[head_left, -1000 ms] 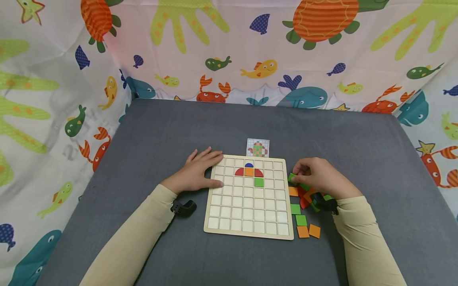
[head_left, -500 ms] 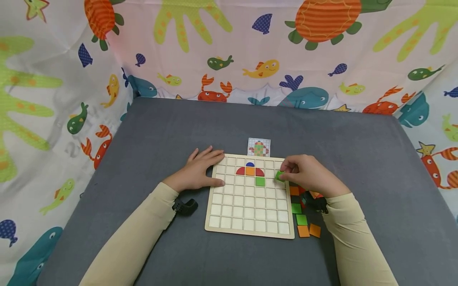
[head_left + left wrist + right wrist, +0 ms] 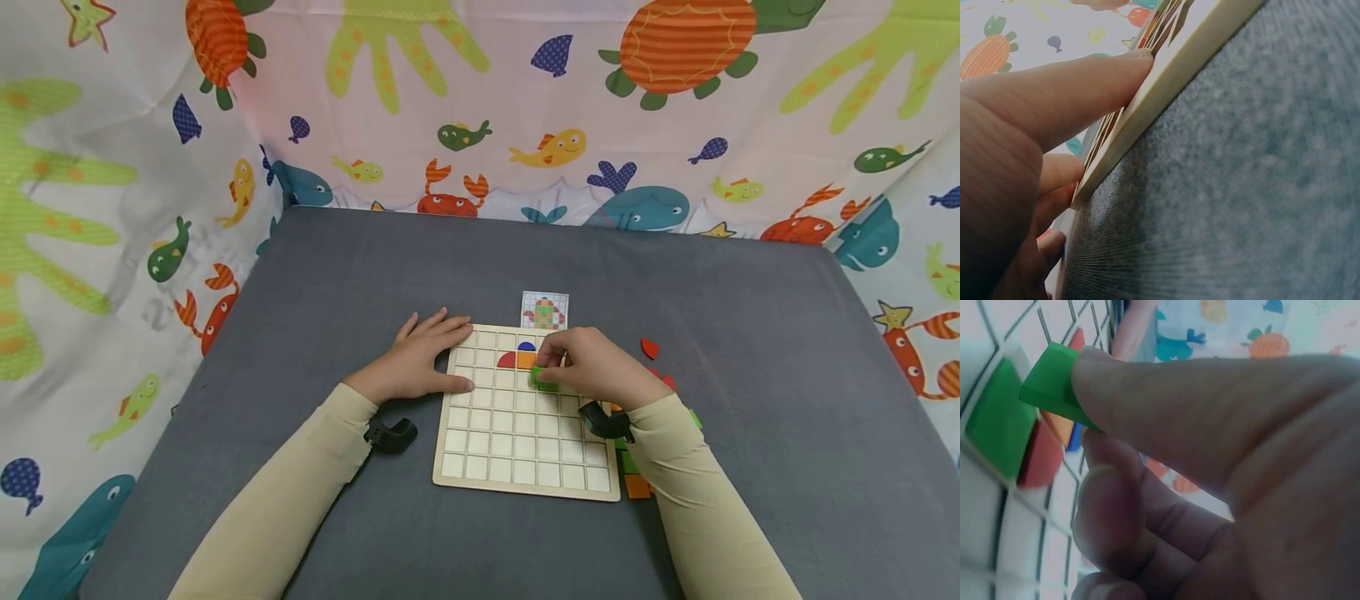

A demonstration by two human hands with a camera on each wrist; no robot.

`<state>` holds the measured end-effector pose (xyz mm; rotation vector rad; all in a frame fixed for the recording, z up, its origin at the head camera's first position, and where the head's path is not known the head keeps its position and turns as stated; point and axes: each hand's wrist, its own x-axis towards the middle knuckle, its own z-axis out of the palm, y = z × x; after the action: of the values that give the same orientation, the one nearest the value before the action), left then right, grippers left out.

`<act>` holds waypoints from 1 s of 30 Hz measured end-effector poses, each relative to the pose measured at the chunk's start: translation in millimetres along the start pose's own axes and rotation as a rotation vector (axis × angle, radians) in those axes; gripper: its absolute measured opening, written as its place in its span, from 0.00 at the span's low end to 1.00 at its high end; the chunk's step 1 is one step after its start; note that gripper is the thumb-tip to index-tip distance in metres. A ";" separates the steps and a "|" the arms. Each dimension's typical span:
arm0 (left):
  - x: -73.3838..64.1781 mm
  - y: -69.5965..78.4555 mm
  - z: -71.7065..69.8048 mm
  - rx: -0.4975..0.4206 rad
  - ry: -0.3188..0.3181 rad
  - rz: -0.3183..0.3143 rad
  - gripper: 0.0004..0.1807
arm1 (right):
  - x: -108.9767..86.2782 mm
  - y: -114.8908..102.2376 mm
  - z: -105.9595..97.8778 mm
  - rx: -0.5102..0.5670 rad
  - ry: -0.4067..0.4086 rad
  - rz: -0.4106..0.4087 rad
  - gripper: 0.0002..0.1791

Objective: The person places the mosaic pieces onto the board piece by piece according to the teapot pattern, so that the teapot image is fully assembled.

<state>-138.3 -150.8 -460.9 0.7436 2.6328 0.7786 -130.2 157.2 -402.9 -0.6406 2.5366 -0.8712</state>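
Just below and right of the head view's centre, the right hand (image 3: 596,364) pinches a green square tile (image 3: 1049,378) over the wooden grid board (image 3: 501,446), whose left edge the outspread left hand (image 3: 412,360) touches.

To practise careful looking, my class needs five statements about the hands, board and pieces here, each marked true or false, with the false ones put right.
1. The right hand pinches a green tile. True.
2. The left hand is clear of the board. False: it rests on the board's left edge.
3. The picture card lies at the board's far side. True.
4. On the board, the blue piece sits nearer the person than the orange tile. False: the blue piece is on the far side of the orange tile.
5. A red piece lies off the board, to its right. True.
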 end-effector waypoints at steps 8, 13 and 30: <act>1.8 1.6 0.0 0.003 -0.008 0.004 0.53 | 10.2 0.0 12.8 -0.019 0.012 -0.063 0.05; 0.6 2.6 -1.2 -0.001 -0.008 -0.002 0.53 | 13.2 1.3 17.0 -0.022 0.023 -0.060 0.05; 0.3 2.8 0.1 0.003 -0.003 -0.009 0.53 | 13.6 1.1 24.6 -0.080 0.073 -0.101 0.03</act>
<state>-137.4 -148.5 -459.5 0.7330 2.6337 0.7708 -129.7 139.1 -424.4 -0.7808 2.6350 -0.8445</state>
